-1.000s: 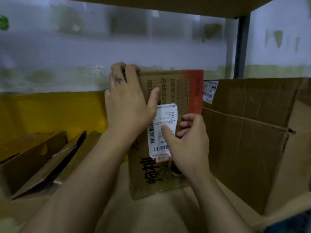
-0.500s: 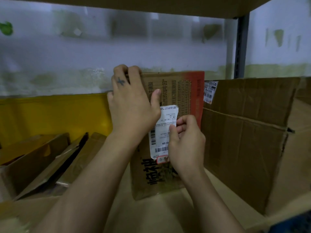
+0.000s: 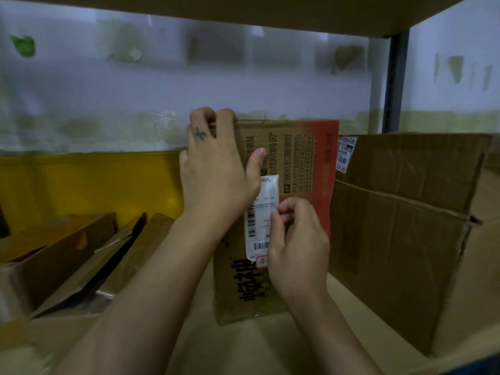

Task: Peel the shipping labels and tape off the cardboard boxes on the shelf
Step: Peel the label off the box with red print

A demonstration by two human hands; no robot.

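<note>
A flattened brown and red cardboard box (image 3: 303, 158) with printed text stands upright on the shelf. A white shipping label (image 3: 259, 220) with barcodes is stuck on its front. My left hand (image 3: 216, 169) grips the box's top left corner, fingers curled over the edge and thumb lying on the front. My right hand (image 3: 295, 239) pinches the label's right edge between thumb and fingers and covers part of it. A second white label (image 3: 345, 152) sits on the upper left corner of the large brown box (image 3: 405, 226) to the right.
Several flattened boxes (image 3: 81, 253) lie on the shelf at the left in front of a yellow panel (image 3: 89, 185). A dark metal shelf post (image 3: 392, 82) rises at the back right. The upper shelf board (image 3: 243, 12) hangs close overhead.
My right hand has risen along the label's right edge and closed its fingertips on it. My left hand stays on the box's top corner.
</note>
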